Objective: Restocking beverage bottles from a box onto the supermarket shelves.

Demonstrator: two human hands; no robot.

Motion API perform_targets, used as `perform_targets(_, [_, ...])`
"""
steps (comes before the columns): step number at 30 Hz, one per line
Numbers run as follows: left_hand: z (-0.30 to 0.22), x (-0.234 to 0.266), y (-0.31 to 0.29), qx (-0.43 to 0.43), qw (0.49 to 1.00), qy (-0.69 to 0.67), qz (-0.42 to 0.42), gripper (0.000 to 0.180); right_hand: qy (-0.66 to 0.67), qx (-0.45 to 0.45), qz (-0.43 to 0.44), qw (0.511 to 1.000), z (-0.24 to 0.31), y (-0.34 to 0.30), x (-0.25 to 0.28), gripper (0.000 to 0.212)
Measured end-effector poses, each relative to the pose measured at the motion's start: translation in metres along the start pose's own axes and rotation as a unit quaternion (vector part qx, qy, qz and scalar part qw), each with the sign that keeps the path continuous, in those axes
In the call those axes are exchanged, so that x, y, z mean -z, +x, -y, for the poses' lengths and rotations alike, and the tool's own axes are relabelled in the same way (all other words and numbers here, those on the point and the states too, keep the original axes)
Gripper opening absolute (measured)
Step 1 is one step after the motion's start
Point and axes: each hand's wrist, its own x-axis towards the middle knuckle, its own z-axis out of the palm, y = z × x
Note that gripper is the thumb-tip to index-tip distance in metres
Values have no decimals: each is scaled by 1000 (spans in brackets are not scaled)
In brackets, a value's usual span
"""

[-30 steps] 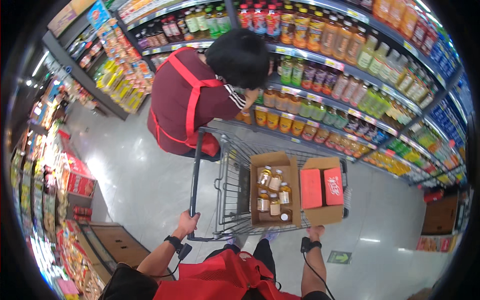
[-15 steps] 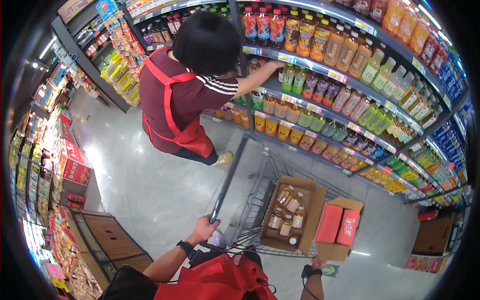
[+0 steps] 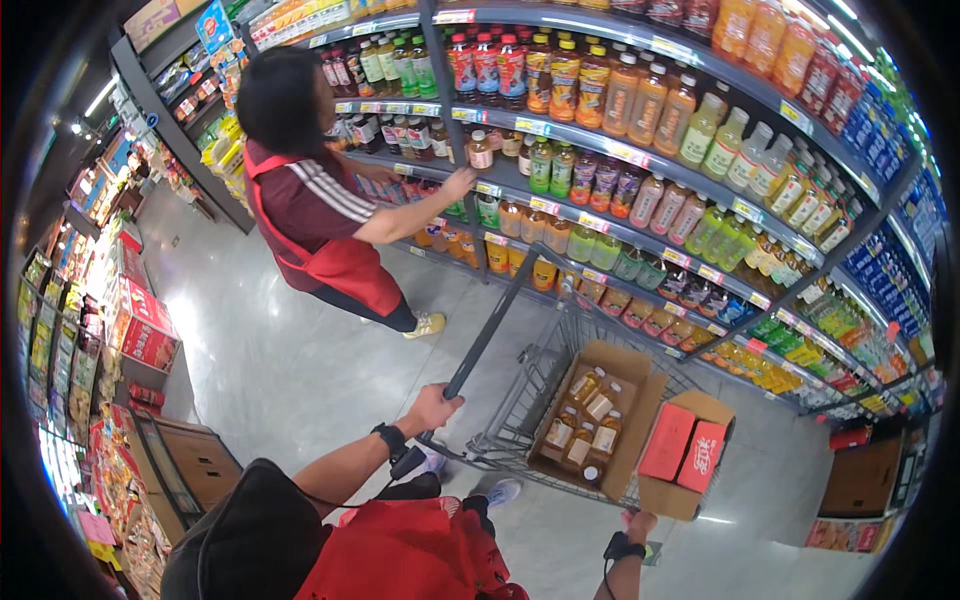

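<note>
My left hand (image 3: 435,408) is closed around the near end of the dark handle of a wire shopping cart (image 3: 512,402). At the cart's near side, my right hand (image 3: 640,522) is at the rim, just below an open cardboard box; its fingers are partly hidden and look curled on the edge. In the cart stands a larger open cardboard box (image 3: 640,420) with several bottles (image 3: 583,440) of amber drink, some upright, some leaning. The smaller box (image 3: 668,497) beside it contains two red packs (image 3: 675,442).
A co-worker (image 3: 305,200) in a red apron stands by the drink shelves (image 3: 600,142), one hand (image 3: 460,184) at a shelf edge near a small bottle (image 3: 480,150). Cartons (image 3: 205,460) and snack packs stand at left. More cartons (image 3: 855,480) stand at far right.
The co-worker has drawn an arm back from inside the shelf and turned, now further left. My left hand and the cart handle have swung up and right; the right hand stays at the cart's rim.
</note>
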Motion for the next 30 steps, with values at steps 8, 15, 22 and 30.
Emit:
perform_targets(8, [-28,-11,32,-4,1000,7,-25,39,29,33,120,992,29,30,-30,34])
perform_targets(15, [-40,-2,65,-7,1000,-27,-5,37,-81,19,95,992,63,-12,-50,40])
perform_targets(22, [-32,5,107,-62,998,18,-7,40,-182,45,109,976,37,-108,-111,39])
perform_targets(30, [-44,10,122,-49,997,-44,34,39,-316,114,151,930,20,-126,-154,36])
